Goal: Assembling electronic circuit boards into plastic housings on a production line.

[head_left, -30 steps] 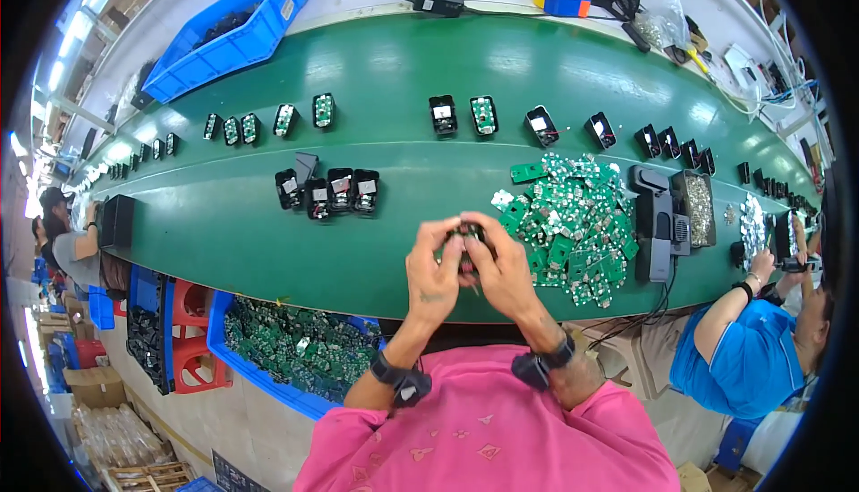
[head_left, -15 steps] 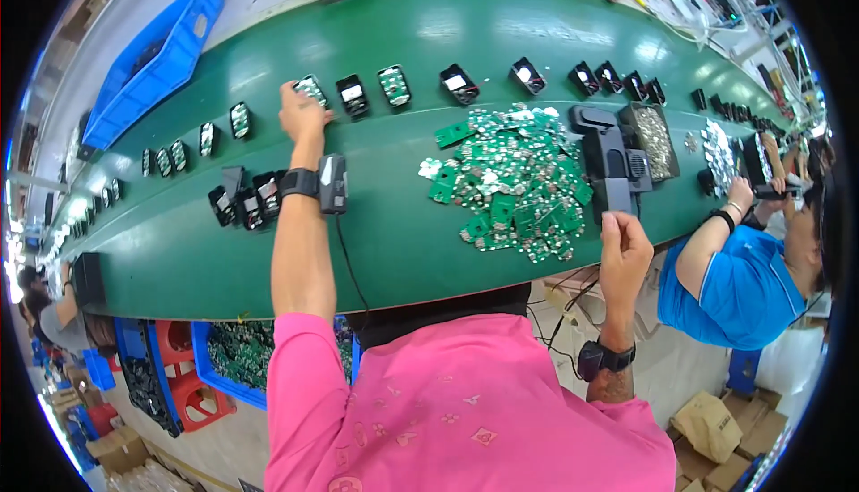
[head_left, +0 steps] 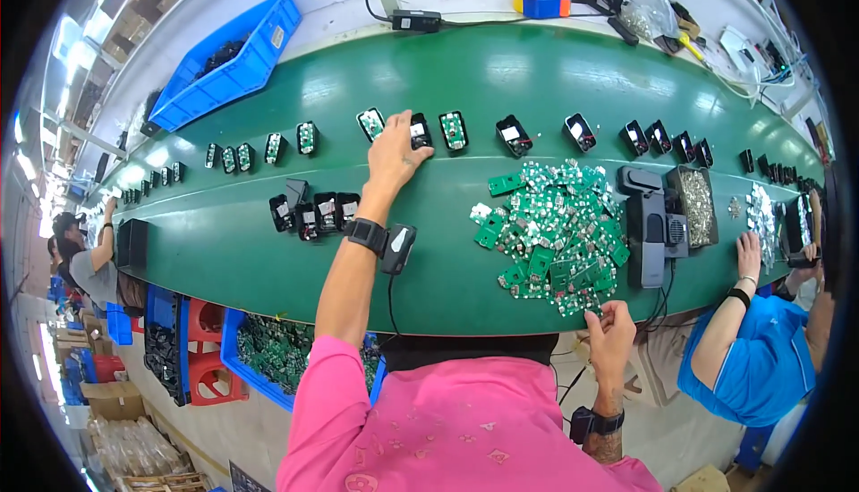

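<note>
My left hand reaches to the row of small black cases, its thumb and fingers around a black case with a white part inside, partly hidden by the fingers. Just left of it stands a case with a green circuit board; another board-filled case is to its right. At the near edge of a heap of green circuit boards is my right hand, closed in a pinch. What its fingertips hold, if anything, is too small to make out. Both wrists wear black straps.
More black cases cluster left of my forearm. Right of the heap stand a dark grey device and a tray of small metal parts. A blue crate sits at the far left. A co-worker in blue works at the right.
The view has swung left, shifting the scene rightward. My left hand has gone from the board-filled case to the black case beside it. My right hand has moved left to the heap's near edge.
</note>
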Demonstrator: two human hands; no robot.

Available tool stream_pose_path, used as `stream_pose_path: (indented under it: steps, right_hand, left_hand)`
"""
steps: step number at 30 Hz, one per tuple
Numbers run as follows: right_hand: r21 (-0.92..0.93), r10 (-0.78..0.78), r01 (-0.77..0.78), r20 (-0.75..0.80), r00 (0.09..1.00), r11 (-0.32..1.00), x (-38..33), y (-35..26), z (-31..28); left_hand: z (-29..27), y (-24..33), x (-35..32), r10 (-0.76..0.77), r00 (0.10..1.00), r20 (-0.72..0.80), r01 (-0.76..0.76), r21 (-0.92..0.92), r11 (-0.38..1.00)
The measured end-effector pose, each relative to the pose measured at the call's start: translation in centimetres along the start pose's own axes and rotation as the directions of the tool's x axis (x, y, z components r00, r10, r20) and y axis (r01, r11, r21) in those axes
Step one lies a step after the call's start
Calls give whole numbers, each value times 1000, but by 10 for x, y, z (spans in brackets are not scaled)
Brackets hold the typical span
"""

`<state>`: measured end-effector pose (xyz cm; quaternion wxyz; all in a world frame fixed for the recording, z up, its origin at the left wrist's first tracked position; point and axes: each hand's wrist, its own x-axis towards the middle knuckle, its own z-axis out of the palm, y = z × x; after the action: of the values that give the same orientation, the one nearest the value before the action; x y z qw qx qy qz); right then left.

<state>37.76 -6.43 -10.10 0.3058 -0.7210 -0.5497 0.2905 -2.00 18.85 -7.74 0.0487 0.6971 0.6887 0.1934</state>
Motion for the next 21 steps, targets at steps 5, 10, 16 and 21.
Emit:
stream_pose_path:
  steps: [5,10,16,21]
  right_hand:
    - [209,43,-49,32,999,977,4,5,-15]
    - [693,205,-262,165,965,672,6,3,-31]
    - [790,-62,-271,363,930,550,10,-49,-7]
    - [775,-71,-428,514,855,465,7,-89,21]
  left_hand:
    - [6,33,-35,-173,968,-181,11,-660,751]
    - [1,62,-113,-123,961,250,142,-820,-554]
    - [-13,62,-174,-3,916,400,303,-699,-647]
    - [-3,103,-214,58,803,593,569,-734,-371]
